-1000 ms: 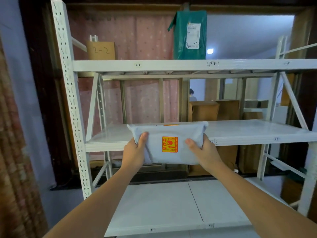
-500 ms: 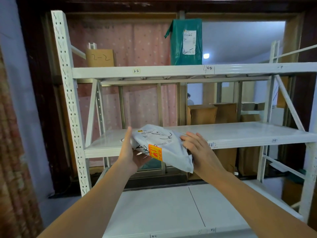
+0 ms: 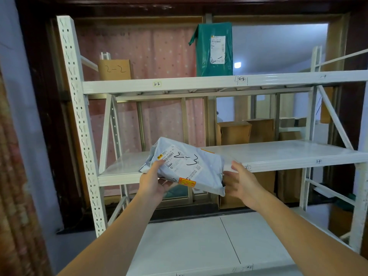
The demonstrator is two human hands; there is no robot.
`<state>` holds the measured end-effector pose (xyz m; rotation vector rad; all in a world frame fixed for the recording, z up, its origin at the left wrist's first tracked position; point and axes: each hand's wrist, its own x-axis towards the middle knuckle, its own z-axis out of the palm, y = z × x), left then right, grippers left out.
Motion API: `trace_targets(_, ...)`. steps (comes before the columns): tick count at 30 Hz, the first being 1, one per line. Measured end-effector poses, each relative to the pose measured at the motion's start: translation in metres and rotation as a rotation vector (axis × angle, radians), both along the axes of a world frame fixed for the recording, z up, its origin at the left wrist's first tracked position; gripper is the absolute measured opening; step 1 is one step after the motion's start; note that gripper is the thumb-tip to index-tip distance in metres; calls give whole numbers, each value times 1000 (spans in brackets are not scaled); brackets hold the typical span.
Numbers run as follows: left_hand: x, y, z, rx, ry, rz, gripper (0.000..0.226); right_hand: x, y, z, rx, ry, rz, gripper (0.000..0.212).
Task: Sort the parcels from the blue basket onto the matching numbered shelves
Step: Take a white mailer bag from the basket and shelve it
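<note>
The left hand pinches the grey parcel at its left edge, thumb on top; this grip holds it tilted, label up, in front of the middle shelf. The right hand is blurred, fingers spread, just beside the parcel's right edge; contact cannot be told. The white rack stands before a pink curtain. On the top shelf, a box marked 2-2 and a green parcel stand well apart. Cartons stand behind the rack.
</note>
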<state>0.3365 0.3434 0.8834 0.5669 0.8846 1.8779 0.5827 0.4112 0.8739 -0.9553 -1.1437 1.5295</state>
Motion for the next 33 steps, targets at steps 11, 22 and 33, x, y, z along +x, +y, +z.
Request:
trace_targets(11,14,7,-12,26,185,-125,44,-13,8,-2,125,-153,-131,49)
trace_targets(22,28,21,23,-11,735,59,38,21,15,18,403,-195,-183,34)
trace_targets(33,111,47,30,-82,1021,89,78,100,27,33,555,-417,-338,38)
